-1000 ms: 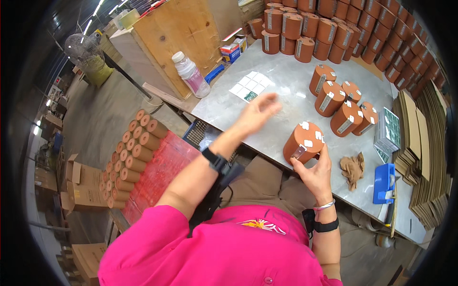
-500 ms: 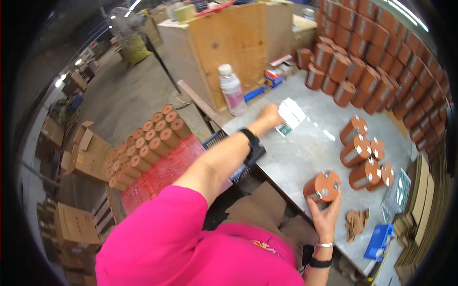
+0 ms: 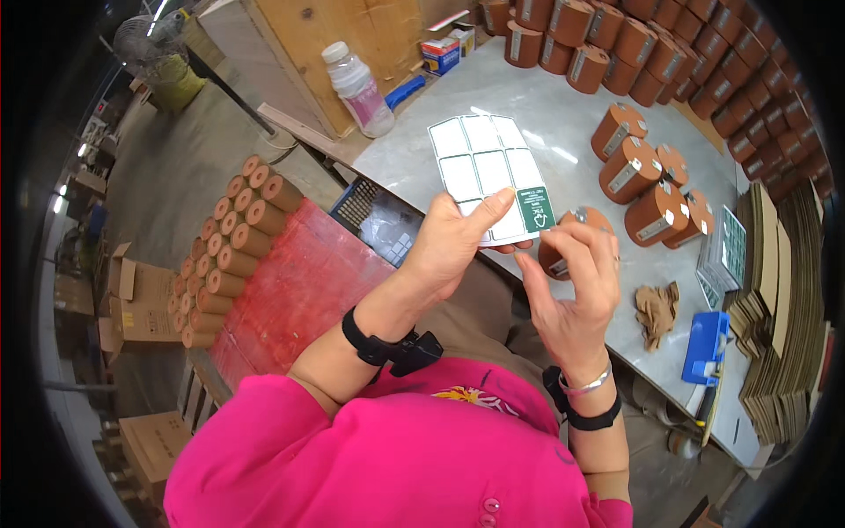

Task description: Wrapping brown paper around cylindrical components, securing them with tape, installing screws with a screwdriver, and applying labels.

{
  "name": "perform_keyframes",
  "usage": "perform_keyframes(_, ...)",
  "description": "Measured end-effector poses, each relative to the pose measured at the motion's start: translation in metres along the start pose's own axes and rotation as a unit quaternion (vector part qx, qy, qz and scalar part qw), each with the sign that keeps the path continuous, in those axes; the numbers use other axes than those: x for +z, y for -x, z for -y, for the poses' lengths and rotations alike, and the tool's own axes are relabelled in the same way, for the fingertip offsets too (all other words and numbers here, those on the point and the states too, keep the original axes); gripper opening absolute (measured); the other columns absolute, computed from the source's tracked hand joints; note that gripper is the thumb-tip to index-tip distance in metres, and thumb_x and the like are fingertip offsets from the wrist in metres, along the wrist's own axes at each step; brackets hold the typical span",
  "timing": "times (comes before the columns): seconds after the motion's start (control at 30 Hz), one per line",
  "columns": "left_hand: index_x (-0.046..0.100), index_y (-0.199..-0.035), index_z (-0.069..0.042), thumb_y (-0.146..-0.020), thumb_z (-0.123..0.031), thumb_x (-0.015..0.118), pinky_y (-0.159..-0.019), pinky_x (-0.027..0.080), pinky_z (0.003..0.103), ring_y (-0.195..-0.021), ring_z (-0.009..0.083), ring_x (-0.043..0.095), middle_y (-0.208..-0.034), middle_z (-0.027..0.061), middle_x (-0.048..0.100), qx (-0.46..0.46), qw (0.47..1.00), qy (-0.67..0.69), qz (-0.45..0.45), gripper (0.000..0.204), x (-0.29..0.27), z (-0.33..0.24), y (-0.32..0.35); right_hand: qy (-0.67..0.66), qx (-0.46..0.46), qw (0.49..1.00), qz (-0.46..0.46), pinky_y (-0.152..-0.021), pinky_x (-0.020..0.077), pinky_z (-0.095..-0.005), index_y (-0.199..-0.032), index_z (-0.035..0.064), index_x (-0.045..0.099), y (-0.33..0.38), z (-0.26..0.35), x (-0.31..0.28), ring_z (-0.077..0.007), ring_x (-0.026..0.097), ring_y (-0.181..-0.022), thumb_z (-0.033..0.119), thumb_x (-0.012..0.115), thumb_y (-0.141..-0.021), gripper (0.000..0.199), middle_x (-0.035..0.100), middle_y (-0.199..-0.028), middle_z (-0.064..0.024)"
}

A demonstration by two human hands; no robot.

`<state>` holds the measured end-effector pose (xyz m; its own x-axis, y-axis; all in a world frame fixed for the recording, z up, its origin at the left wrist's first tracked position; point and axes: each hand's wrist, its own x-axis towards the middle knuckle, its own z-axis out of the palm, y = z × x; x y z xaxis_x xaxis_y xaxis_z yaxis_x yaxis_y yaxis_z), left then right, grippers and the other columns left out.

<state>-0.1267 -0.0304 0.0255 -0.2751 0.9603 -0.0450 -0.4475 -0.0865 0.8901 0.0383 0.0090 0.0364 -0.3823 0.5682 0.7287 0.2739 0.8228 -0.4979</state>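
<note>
Label sheet [image 3: 488,172] now lifted, pinched in left hand [image 3: 453,242], right hand [image 3: 572,282] peeling green label [image 3: 535,209]

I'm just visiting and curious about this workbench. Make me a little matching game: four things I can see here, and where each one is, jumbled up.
Things:
1. sticker sheet
2. plastic bottle
3. blue box
4. crumpled brown paper

Places:
a. standing at the table's far left corner
b. held in the left hand
c. lying on the table just left of the blue box
d. near the table's right edge, beside the cardboard stacks

Pairs: 1-b, 2-a, 3-d, 4-c
</note>
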Motion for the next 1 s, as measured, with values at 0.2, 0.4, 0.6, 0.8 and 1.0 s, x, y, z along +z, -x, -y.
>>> perform_keyframes(0.2, 0.060, -0.121, 0.000, -0.096, -0.009, 0.064, -0.077, 0.057, 0.031, -0.096, 0.0171, 0.068, -0.111, 0.0089, 0.068, -0.004, 0.999, 0.014, 0.037, 0.027, 0.008, 0.003, 0.014, 0.026, 0.015, 1.000, 0.004, -0.077, 0.0414, -0.0389, -0.095, 0.0020, 0.066, 0.009, 0.002, -0.005, -0.0285, 0.056, -0.083, 0.003, 0.081, -0.071, 0.028, 0.062, -0.091, -0.0096)
perform_keyframes(0.4, 0.062, -0.115, 0.000, -0.090, -0.004, 0.071, -0.080, 0.057, 0.031, -0.093, 0.0160, 0.068, -0.104, 0.0068, 0.069, -0.032, 0.994, 0.003, 0.102, 0.028, 0.001, -0.002, 0.024, 0.056, 0.005, 0.998, 0.037, -0.078, 0.0397, -0.0372, -0.094, 0.0033, 0.066, 0.011, 0.007, -0.016, -0.0266, 0.058, -0.082, 0.005, 0.079, -0.071, 0.026, 0.063, -0.090, -0.0080)
perform_keyframes(0.6, 0.064, -0.109, 0.000, -0.089, -0.004, 0.071, -0.074, 0.059, 0.028, -0.088, 0.0148, 0.069, -0.099, 0.0063, 0.069, -0.050, 0.997, -0.011, 0.058, 0.022, 0.003, -0.005, 0.028, 0.081, -0.015, 0.993, 0.080, -0.078, 0.0387, -0.0374, -0.094, 0.0040, 0.067, 0.012, 0.010, -0.018, -0.0253, 0.059, -0.081, 0.006, 0.076, -0.073, 0.023, 0.064, -0.089, -0.0070)
perform_keyframes(0.8, 0.066, -0.103, 0.001, -0.090, -0.003, 0.070, -0.072, 0.059, 0.027, -0.083, 0.0136, 0.068, -0.094, 0.0069, 0.070, 0.000, 0.998, -0.053, 0.036, 0.014, 0.012, -0.006, 0.032, 0.087, -0.002, 0.994, 0.071, -0.079, 0.0387, -0.0379, -0.092, 0.0038, 0.065, 0.012, 0.014, -0.017, -0.0253, 0.059, -0.081, 0.004, 0.075, -0.074, 0.020, 0.064, -0.087, -0.0070)
perform_keyframes(1.0, 0.066, -0.102, 0.002, -0.091, -0.004, 0.070, -0.072, 0.058, 0.027, -0.082, 0.0135, 0.068, -0.094, 0.0078, 0.070, 0.005, 0.996, -0.081, 0.037, 0.013, 0.014, -0.005, 0.033, 0.087, -0.006, 0.993, 0.075, -0.080, 0.0388, -0.0379, -0.089, 0.0042, 0.065, 0.014, 0.011, -0.021, -0.0260, 0.060, -0.078, 0.004, 0.074, -0.075, 0.017, 0.065, -0.082, -0.0067)
